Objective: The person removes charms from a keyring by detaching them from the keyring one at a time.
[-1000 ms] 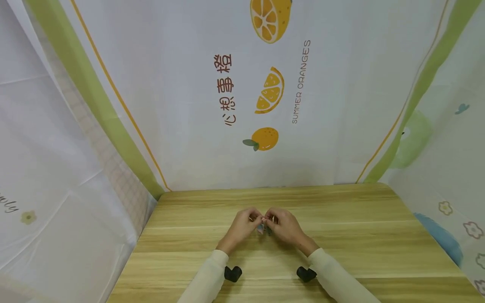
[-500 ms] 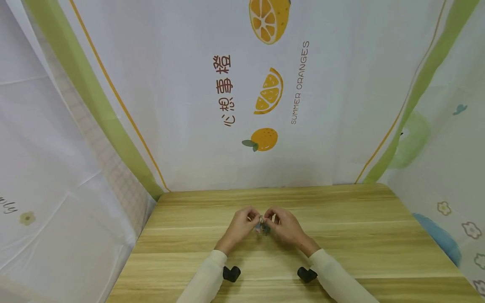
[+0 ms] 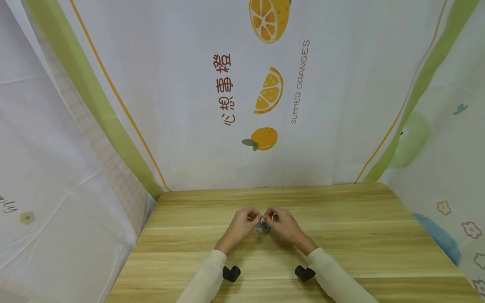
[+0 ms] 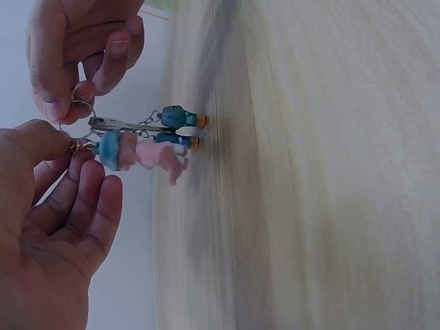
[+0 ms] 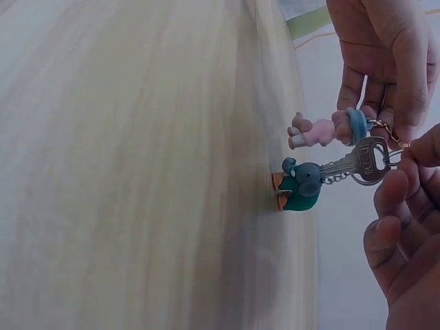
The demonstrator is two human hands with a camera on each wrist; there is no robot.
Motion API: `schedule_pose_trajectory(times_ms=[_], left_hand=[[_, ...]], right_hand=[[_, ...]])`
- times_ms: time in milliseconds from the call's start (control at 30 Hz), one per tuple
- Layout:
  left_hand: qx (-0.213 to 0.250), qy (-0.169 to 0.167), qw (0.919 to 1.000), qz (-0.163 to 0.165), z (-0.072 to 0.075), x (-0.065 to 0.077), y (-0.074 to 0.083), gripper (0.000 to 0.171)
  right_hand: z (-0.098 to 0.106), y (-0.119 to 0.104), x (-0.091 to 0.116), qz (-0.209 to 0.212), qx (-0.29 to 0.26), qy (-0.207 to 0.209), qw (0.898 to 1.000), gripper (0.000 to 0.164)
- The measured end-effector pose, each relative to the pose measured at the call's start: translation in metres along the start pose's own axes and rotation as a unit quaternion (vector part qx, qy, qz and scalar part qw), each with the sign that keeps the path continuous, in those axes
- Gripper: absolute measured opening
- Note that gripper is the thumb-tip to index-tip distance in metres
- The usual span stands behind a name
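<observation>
Both hands meet above the wooden table, holding a bunch of keys and charms. My left hand (image 3: pixel 242 224) pinches the gold clasp end of a charm, a pink figure (image 4: pixel 155 152) with a teal top. My right hand (image 3: pixel 283 225) pinches the thin metal key ring (image 4: pixel 84 103). From the ring hangs a silver key (image 5: pixel 364 161). A teal elephant charm (image 5: pixel 304 189) with orange feet hangs on a chain beside it. In the left wrist view a second teal piece (image 4: pixel 172 139) shows, partly behind the pink figure. Fingertips hide where clasp and ring meet.
The wooden table (image 3: pixel 341 240) spreads under both arms. A white cloth (image 3: pixel 189 126) printed with oranges hangs behind its far edge, with more cloth at both sides. One black piece (image 3: pixel 231 274) lies by the left sleeve, another black piece (image 3: pixel 305 273) by the right.
The hands stay at nearly the same place, with small finger shifts. Between them the hanging charms have turned and drawn closer together than one second ago.
</observation>
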State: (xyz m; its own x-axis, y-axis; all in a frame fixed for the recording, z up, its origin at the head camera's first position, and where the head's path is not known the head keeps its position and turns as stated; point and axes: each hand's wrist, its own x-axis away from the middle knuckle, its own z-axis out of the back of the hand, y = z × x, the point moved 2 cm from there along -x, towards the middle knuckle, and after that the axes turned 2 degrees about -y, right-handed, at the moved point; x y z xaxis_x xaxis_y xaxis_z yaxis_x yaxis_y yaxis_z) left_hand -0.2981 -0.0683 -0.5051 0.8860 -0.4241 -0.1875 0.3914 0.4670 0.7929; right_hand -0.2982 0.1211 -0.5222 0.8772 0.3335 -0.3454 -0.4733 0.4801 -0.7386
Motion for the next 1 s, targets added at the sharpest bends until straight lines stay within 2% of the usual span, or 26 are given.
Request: schedule_pose_trajectory(times_ms=[200, 467, 700, 1000], left_hand=[[0.012, -0.002, 0.9998, 0.017, -0.0014, -0.0011, 0.0000, 0.009], [-0.007, 0.010, 0.9997, 0.019, -0.0016, -0.0025, 0.0001, 0.009], [-0.007, 0.009, 0.9998, 0.016, -0.0007, -0.0024, -0.0001, 0.009], [-0.018, 0.007, 0.9998, 0.005, 0.0000, -0.0012, 0.0019, 0.006]], right_hand=[[0.0000, 0.0011, 0.0001, 0.003, -0.009, 0.003, 1.000, 0.008], [-0.0011, 0.0004, 0.0006, 0.015, -0.011, 0.013, 1.000, 0.009], [-0.0013, 0.0021, 0.0021, 0.045, -0.020, 0.023, 0.999, 0.010], [-0.0006, 0.0024, 0.0027, 0.008, -0.002, -0.003, 1.000, 0.011]])
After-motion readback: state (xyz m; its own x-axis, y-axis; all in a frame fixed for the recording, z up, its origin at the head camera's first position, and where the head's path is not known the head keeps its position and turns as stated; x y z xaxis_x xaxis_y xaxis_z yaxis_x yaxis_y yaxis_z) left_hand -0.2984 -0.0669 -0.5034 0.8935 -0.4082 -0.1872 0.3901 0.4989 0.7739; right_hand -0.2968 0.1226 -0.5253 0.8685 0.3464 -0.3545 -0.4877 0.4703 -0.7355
